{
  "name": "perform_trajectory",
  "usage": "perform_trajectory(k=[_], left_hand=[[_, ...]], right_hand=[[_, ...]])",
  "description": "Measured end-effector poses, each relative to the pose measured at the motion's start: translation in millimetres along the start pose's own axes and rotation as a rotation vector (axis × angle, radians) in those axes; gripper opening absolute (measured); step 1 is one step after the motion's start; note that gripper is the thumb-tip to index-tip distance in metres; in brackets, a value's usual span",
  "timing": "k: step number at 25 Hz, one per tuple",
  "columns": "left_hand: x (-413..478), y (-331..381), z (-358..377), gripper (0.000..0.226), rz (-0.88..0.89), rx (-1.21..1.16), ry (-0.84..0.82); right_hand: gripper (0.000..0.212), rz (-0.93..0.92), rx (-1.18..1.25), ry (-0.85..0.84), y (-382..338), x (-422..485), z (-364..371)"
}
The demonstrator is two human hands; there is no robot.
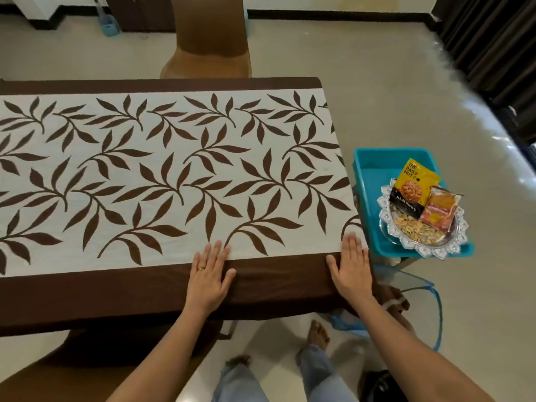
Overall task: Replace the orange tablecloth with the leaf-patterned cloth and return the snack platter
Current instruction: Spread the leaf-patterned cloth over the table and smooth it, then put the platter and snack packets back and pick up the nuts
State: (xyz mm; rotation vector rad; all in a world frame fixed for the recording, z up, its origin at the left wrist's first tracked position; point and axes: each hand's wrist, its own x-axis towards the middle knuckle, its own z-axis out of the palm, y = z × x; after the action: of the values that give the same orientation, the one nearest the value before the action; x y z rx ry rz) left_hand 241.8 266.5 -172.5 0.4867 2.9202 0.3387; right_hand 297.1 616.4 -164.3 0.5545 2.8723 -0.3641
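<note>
The leaf-patterned cloth [162, 175], cream with brown leaves and a brown border, lies spread flat over the table. My left hand [210, 275] rests flat on its near border, fingers straight. My right hand [351, 266] presses flat on the cloth at the near right corner. The snack platter [417, 243], a silver scalloped dish with nuts, a yellow almond packet [413, 185] and an orange packet [439, 211], sits in a blue tray to the right of the table. No orange tablecloth is in view.
The blue tray [374, 169] stands on a low stand beside the table's right end. A brown chair [208, 44] is at the far side, another brown chair [66, 369] at the near left. A glass-and-blue object [420, 288] stands near my feet. Dark curtains hang at the right.
</note>
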Motion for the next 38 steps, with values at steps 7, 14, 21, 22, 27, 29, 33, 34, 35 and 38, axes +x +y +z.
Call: perform_trajectory(k=[7,14,21,22,27,29,33,34,35,38], left_hand=[[32.7,104.0,7.4,0.072,-0.244,-0.164,0.137],[113.4,204.6,22.0,0.066,0.031,-0.101,-0.061],[95.2,220.0,49.5,0.062,0.031,0.004,0.000],[94.0,219.9,50.1,0.062,0.031,0.009,0.003],[96.5,229.0,43.0,0.062,-0.009,-0.084,0.062],[115.1,235.0,37.2,0.059,-0.034,-0.150,0.108],[130.2,237.3,45.1,0.060,0.004,-0.077,0.039],[130.0,237.2,47.2,0.060,-0.002,-0.053,0.029],[129.7,236.5,48.1,0.061,-0.006,-0.046,0.020],[130.2,234.4,48.1,0.063,-0.003,-0.046,0.029]], right_hand=[[0.072,0.200,0.412,-0.098,45.6,-1.6,-8.2],[0.069,-0.166,0.352,-0.059,34.9,62.2,-27.0],[0.063,-0.147,0.358,-0.040,58.8,34.9,-10.2],[0.063,-0.137,0.353,-0.043,58.6,33.5,-9.6],[0.065,-0.174,0.188,0.053,56.1,38.7,-17.2],[0.064,-0.319,0.154,0.063,47.9,54.8,-25.6],[0.068,-0.395,0.116,-0.040,47.5,68.7,-23.4],[0.069,-0.363,0.114,-0.048,53.0,67.9,-21.7],[0.070,-0.330,0.124,-0.047,58.8,66.3,-20.7],[0.067,-0.274,0.202,-0.082,66.2,63.4,-22.7]])
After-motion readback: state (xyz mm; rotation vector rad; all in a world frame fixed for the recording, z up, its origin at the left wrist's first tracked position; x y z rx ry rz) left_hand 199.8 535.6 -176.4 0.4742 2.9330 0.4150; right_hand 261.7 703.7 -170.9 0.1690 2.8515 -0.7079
